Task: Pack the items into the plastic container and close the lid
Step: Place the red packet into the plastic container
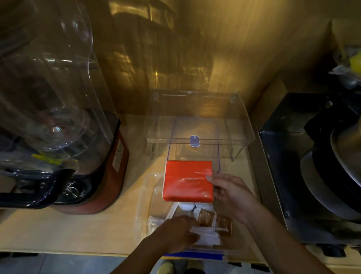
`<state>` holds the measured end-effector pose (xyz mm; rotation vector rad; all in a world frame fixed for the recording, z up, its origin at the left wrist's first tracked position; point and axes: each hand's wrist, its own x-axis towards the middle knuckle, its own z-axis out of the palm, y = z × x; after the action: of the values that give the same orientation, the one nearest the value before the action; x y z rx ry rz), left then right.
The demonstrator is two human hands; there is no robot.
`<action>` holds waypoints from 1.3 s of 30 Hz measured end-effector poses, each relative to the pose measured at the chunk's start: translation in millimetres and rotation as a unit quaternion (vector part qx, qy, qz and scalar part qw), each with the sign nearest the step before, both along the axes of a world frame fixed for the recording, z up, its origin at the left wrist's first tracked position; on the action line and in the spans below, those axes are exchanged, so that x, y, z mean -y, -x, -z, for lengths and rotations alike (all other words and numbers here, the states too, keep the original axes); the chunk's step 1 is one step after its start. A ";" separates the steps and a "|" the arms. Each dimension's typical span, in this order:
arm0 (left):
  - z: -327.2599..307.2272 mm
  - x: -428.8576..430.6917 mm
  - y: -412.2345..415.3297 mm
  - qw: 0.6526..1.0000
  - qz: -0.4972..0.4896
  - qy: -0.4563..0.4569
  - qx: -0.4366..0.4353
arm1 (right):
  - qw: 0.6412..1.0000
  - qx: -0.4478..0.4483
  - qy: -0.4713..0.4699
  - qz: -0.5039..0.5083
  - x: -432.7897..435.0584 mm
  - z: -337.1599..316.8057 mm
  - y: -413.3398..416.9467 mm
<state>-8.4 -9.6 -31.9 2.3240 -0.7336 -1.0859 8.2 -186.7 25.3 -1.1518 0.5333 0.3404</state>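
A clear plastic container [147, 201] with a blue front clasp sits at the counter's front edge. My right hand [233, 197] holds a red wrapped pack [188, 180] by its right edge, over the container's far half. My left hand [176, 229] reaches into the near half, its fingers on white sachets [207, 236]. Two brown packets [206, 217] and a small white round item [186, 206] lie inside. The clear lid [197, 129] with a blue tab lies flat behind the container, partly under a clear stand.
A clear acrylic stand [237, 117] rises behind the container. A large blender with a red base [115, 159] fills the left. Black appliance with stacked metal pans [332, 170] is on the right. Wooden counter [81, 230] shows at front left.
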 end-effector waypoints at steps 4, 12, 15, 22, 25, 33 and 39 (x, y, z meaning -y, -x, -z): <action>-1.3 -3.8 2.5 0.988 -0.132 0.004 0.078 | 1.000 -0.008 0.026 -0.009 -11.0 11.5 -3.1; 12.9 13.2 -17.4 0.954 -0.294 0.008 0.050 | 1.000 0.002 0.025 0.007 -18.9 16.2 -5.8; 15.2 24.1 -16.7 0.957 -0.286 0.040 0.009 | 0.999 0.007 0.033 0.003 -18.9 15.5 -4.0; 16.6 27.2 -1.2 0.990 -0.114 0.067 0.051 | 0.999 0.011 0.038 -0.005 -22.2 20.0 1.6; 11.6 28.1 -1.2 0.994 -0.084 0.059 0.039 | 0.998 0.022 0.050 -0.005 -24.2 24.4 3.6; -4.3 9.0 -0.2 0.999 0.017 -0.028 0.009 | 0.993 0.045 0.105 -0.037 -25.9 36.3 12.2; -28.8 -23.2 -2.5 0.999 -0.026 0.039 0.007 | 0.987 0.067 0.127 -0.069 -28.6 43.6 13.7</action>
<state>-5.9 13.5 -3.0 2.2734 -0.7046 -1.0015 -5.5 -158.1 -18.3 -1.4522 0.3876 0.3175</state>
